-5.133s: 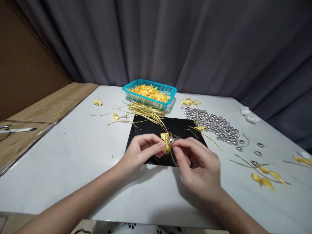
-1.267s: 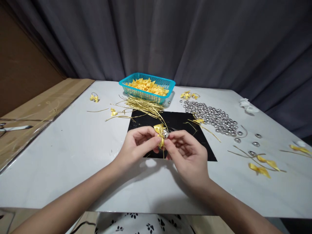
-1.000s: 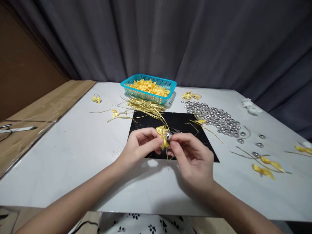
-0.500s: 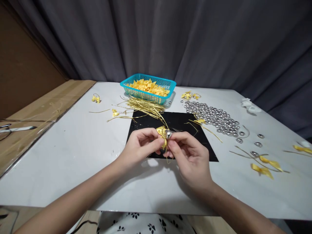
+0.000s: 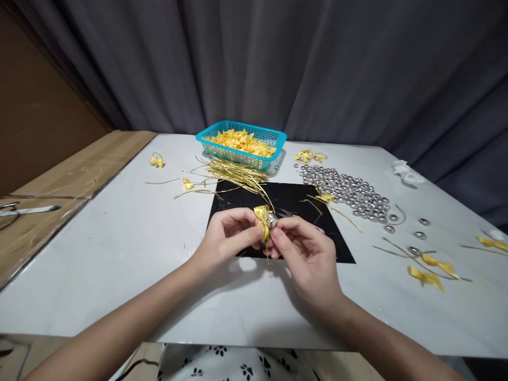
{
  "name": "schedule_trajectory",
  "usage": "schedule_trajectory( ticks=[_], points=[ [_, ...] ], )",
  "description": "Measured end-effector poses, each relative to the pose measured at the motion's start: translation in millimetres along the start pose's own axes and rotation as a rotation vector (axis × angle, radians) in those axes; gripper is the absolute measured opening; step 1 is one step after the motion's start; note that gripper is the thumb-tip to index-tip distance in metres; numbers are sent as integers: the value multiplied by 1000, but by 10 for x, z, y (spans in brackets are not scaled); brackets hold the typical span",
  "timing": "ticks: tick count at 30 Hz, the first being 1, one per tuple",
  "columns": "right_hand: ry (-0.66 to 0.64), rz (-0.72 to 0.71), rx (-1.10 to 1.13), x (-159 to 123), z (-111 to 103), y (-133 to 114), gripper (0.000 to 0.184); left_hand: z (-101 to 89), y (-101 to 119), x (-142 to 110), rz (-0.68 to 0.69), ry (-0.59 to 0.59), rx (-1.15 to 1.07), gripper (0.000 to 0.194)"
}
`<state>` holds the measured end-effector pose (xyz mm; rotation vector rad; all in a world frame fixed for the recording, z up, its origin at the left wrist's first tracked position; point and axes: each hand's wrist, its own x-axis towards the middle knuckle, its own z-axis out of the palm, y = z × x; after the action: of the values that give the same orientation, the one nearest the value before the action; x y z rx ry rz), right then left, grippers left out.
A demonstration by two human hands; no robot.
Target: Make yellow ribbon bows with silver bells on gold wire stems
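Note:
Both my hands meet over the near edge of a black mat (image 5: 293,198). My left hand (image 5: 226,235) pinches a small yellow ribbon bow (image 5: 261,214) from the left. My right hand (image 5: 305,254) grips the silver bell (image 5: 272,220) fixed at the bow's middle, fingertips against it. A thin gold wire tail (image 5: 268,248) hangs down from the bow between the two hands.
A teal basket (image 5: 242,143) of yellow bows stands at the back, a bundle of gold wires (image 5: 238,174) before it. Several silver bells (image 5: 349,193) lie heaped to the right. Loose bows (image 5: 431,270) and wires lie far right, a finished bow (image 5: 155,160) far left. Scissors (image 5: 19,210) rest on cardboard.
The hands stay together on the bow and bell, fingers shifting slightly around the wire. The view has risen a little since the oldest frame.

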<state>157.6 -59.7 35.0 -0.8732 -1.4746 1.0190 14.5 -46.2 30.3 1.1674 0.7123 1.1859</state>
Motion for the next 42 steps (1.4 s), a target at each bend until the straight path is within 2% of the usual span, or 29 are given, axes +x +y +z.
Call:
schedule_trajectory(
  ticks=[24, 31, 37, 42],
  points=[
    [25, -110, -113, -56, 33, 58, 9, -1, 10, -22, -5, 32, 50, 17],
    [49, -148, -188, -55, 29, 95, 11, 14, 14, -9, -27, -12, 55, 17],
    [9, -139, -146, -45, 14, 42, 8, 1, 9, -4, -38, -12, 28, 16],
    [28, -159, -160, -56, 10, 53, 10, -7, 11, -6, -31, -8, 19, 15]
  ],
)
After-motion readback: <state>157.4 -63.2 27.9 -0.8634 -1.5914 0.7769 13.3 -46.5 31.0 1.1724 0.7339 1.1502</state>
